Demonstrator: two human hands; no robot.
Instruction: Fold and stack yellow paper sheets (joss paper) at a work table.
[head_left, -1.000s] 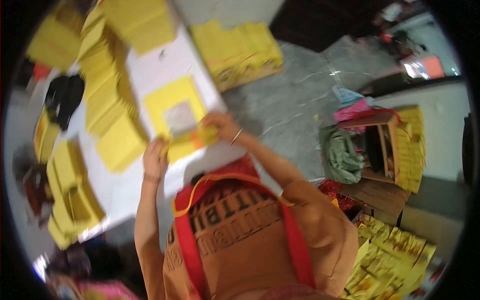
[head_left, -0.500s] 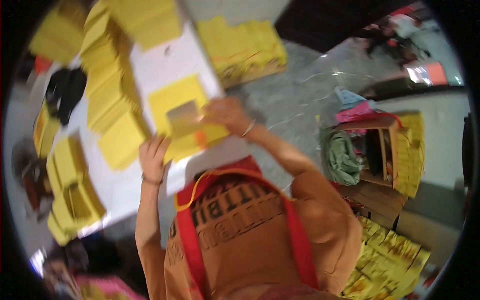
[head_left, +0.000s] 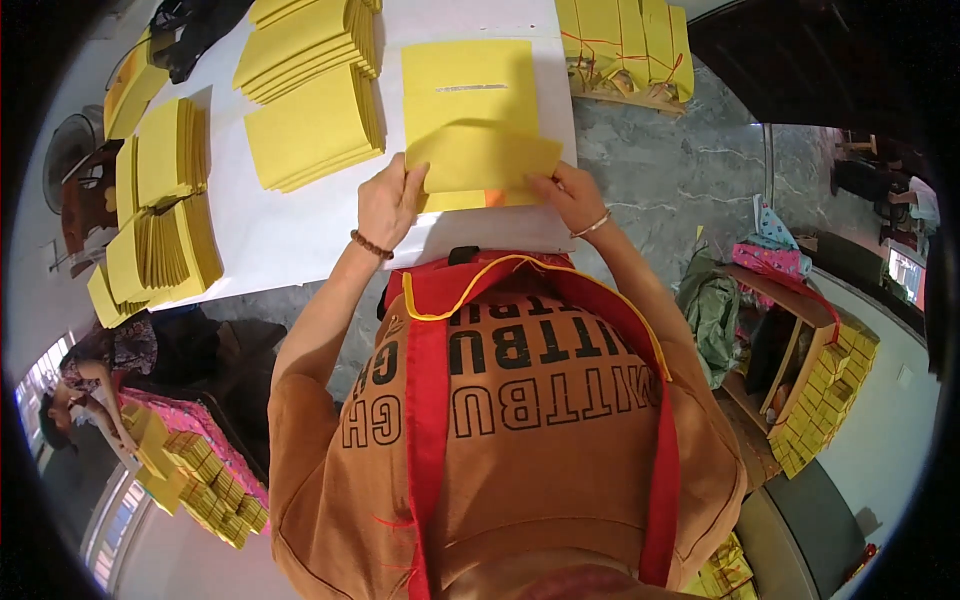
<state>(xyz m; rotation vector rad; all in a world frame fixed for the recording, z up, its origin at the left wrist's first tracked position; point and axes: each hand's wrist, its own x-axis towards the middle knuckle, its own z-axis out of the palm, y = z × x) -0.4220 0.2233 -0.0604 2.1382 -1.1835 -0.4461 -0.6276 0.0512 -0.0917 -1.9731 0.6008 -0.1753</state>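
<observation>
A yellow paper sheet (head_left: pixel 478 155) bows upward between my two hands, its near corners pinched in my fingers. My left hand (head_left: pixel 392 203) is closed on the left corner, thumb on top. The right corner is gripped by my right hand (head_left: pixel 574 200). Beneath it, flat on the white table, lies yellow paper (head_left: pixel 470 62) with a thin silver strip (head_left: pixel 472 88) across it. A small orange patch (head_left: pixel 495 198) shows below the raised sheet. I cannot tell whether the raised sheet is separate or joined to the paper under it.
Stacks of folded yellow paper (head_left: pixel 315 130) stand left of my hands, with more bundles (head_left: pixel 165 155) at the table's left. Tied yellow bundles (head_left: pixel 630 45) lie beyond the right edge of the white table (head_left: pixel 270 235). A wooden cabinet (head_left: pixel 790 360) is to the right. Another person (head_left: pixel 95 385) is at lower left.
My right hand has left the middle of the paper for its near right corner. Both hands now raise the sheet, and the silver area shows only as a strip. The view has turned.
</observation>
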